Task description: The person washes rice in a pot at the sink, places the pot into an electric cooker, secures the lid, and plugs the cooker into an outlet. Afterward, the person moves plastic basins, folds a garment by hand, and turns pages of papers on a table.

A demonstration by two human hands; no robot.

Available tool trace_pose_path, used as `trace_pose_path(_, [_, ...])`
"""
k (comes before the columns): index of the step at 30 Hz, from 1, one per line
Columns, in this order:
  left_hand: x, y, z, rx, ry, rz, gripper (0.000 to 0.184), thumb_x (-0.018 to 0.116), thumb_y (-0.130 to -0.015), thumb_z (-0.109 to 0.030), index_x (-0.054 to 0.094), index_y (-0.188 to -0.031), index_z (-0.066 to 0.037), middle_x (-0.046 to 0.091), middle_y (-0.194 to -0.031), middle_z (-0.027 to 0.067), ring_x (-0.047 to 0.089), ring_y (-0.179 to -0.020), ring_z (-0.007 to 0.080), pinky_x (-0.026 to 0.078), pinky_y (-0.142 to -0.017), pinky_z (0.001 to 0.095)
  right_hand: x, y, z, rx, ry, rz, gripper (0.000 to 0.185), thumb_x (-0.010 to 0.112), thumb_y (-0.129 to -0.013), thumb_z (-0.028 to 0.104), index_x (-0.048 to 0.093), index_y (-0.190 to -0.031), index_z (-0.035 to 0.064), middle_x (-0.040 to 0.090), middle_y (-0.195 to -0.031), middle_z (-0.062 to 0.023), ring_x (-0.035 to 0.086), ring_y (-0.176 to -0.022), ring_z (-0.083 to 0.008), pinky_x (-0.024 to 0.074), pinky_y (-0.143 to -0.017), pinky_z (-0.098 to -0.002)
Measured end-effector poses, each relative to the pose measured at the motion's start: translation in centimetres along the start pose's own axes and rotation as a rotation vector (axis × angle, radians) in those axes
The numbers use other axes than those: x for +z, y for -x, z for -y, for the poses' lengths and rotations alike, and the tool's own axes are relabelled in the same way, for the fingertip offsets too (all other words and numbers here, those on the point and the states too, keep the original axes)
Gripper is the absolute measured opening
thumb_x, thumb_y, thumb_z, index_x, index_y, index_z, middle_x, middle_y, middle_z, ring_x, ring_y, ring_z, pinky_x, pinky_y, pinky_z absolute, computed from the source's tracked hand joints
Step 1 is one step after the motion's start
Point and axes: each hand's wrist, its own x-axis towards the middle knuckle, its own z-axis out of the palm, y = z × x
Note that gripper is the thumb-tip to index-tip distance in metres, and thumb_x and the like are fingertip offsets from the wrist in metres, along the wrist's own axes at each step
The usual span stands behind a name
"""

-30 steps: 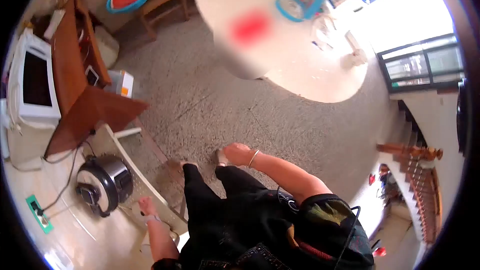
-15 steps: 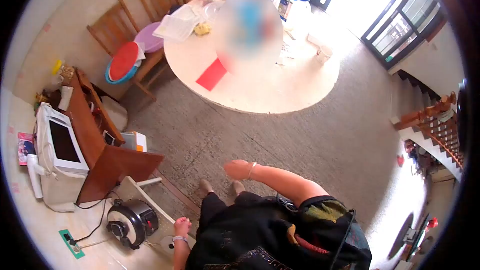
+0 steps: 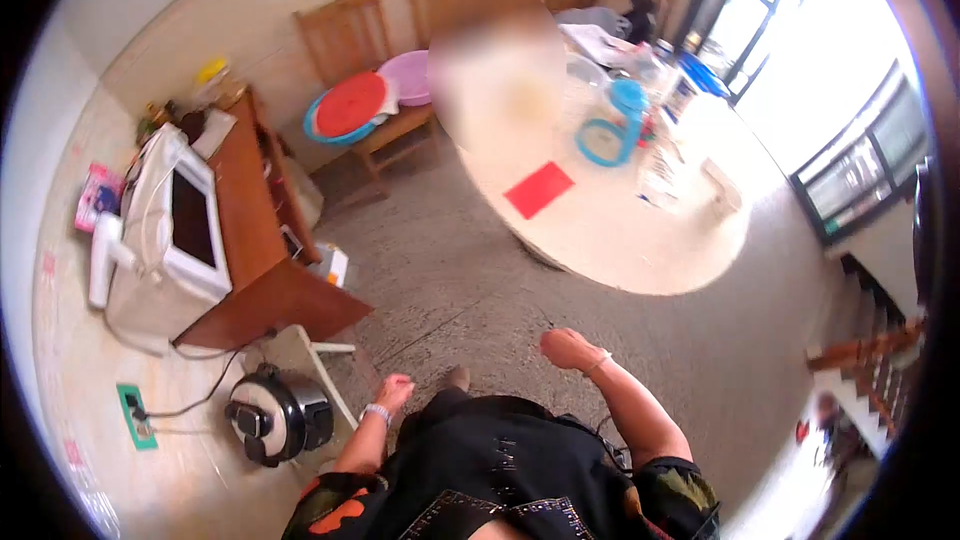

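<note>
My left hand, with a pale band at the wrist, hangs in the air with its fingers curled and nothing seen in them. It is nearest to a black and silver electric pressure cooker, which sits on a white stool to its left, apart from the hand. My right hand, a bracelet on its wrist, is loosely closed in front of my body above the grey floor. It touches nothing. Both hands look small and soft in detail.
Ahead, a round table carries a red sheet, a blue-rimmed item and clutter. A wooden desk and a white monitor are at left. Chairs line the wall. A staircase is at right.
The view has turned left, so the table and chairs lie further right. My left hand has come up and forward; my right hand appears further right and my arms are spread apart.
</note>
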Motion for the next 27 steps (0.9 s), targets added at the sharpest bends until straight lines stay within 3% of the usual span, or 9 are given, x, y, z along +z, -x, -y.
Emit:
trace_pose_path(4, [-0.8, -0.2, -3.6, 0.089, 0.098, -0.027, 0.029, 0.068, -0.085, -0.015, 0.061, -0.107, 0.004, 0.069, -0.089, 0.0106, 0.067, -0.074, 0.0170, 0.055, -0.069, 0.0313, -0.2, -1.7, 1.2, 0.007, -0.009, -0.014, 0.016, 0.057, -0.077, 0.012, 0.070, -0.077, 0.0023, 0.067, -0.082, -0.0168, 0.068, -0.082, -0.0329, 0.0544, -0.071, -0.0414])
trace_pose_path(8, [-2.2, -1.6, 1.0, 0.094, 0.113, -0.054, 0.030, 0.069, -0.083, -0.016, 0.063, -0.104, 0.004, 0.069, -0.085, 0.0103, 0.067, -0.073, 0.0163, 0.055, -0.066, 0.0315, 2.2, -4.2, 1.7, -0.198, 0.101, -0.017, 0.015, 0.058, -0.075, 0.012, 0.070, -0.077, 0.0022, 0.067, -0.080, -0.0171, 0.068, -0.076, -0.0343, 0.0547, -0.067, -0.0429])
trace_pose_path(10, [-3.0, -0.8, 3.7, 0.022, 0.098, -0.077, 0.028, 0.070, -0.081, -0.017, 0.066, -0.100, 0.003, 0.070, -0.081, 0.0106, 0.067, -0.073, 0.0169, 0.054, -0.066, 0.0325, 3.9, -5.5, 1.9, -0.175, 0.059, -0.004, 0.016, 0.058, -0.075, 0.013, 0.070, -0.077, 0.0026, 0.067, -0.079, -0.0173, 0.068, -0.074, -0.0346, 0.0544, -0.066, -0.0435])
trace_pose_path(14, [-5.6, 1.4, 9.1, -0.090, -0.210, -0.008, 0.025, 0.067, -0.081, -0.030, 0.072, -0.077, -0.006, 0.069, -0.069, 0.0070, 0.066, -0.063, 0.0180, 0.053, -0.062, 0.0332, 4.6, -7.4, 3.6, -0.204, 0.085, 0.061, 0.017, 0.058, -0.076, 0.015, 0.070, -0.075, 0.0038, 0.067, -0.077, -0.0169, 0.068, -0.074, -0.0337, 0.0541, -0.067, -0.0445])
trace_pose_path(17, [-6.1, 1.4, 14.4, -0.254, -0.133, 0.077, 0.026, 0.066, -0.081, -0.033, 0.072, -0.073, -0.008, 0.069, -0.068, 0.0065, 0.066, -0.062, 0.0190, 0.052, -0.061, 0.0341, 6.0, -8.1, 4.3, -0.125, 0.063, 0.073, 0.018, 0.057, -0.078, 0.016, 0.070, -0.074, 0.0054, 0.067, -0.077, -0.0151, 0.067, -0.073, -0.0333, 0.0534, -0.067, -0.0447])
trace_pose_path(20, [-6.2, 1.2, 17.0, -0.251, 0.091, 0.132, 0.025, 0.066, -0.081, -0.031, 0.072, -0.075, -0.007, 0.069, -0.069, 0.0069, 0.066, -0.064, 0.0186, 0.052, -0.062, 0.0340, 7.3, -8.1, 4.0, -0.226, 0.171, 0.130, 0.018, 0.056, -0.080, 0.016, 0.070, -0.075, 0.0062, 0.069, -0.079, -0.0134, 0.068, -0.074, -0.0329, 0.0531, -0.067, -0.0439])
trace_pose_path(23, [-4.9, -2.0, 19.1, -0.225, 0.113, 0.174, 0.025, 0.066, -0.081, -0.031, 0.072, -0.078, -0.007, 0.070, -0.071, 0.0068, 0.066, -0.065, 0.0183, 0.052, -0.063, 0.0341, 7.6, -7.5, 3.5, -0.170, 0.189, 0.194, 0.019, 0.055, -0.081, 0.018, 0.070, -0.078, 0.0070, 0.069, -0.084, -0.0115, 0.068, -0.079, -0.0318, 0.0527, -0.067, -0.0432])
trace_pose_path(27, [-6.5, 1.0, 5.2, -0.173, -0.099, -0.001, 0.025, 0.069, -0.081, -0.028, 0.069, -0.088, -0.004, 0.069, -0.074, 0.0059, 0.067, -0.067, 0.0173, 0.052, -0.063, 0.0341, 9.3, -6.5, 2.2, -0.063, 0.160, 0.289, 0.020, 0.054, -0.082, 0.019, 0.070, -0.080, 0.0070, 0.068, -0.086, -0.0113, 0.067, -0.083, -0.0303, 0.0529, -0.068, -0.0432])
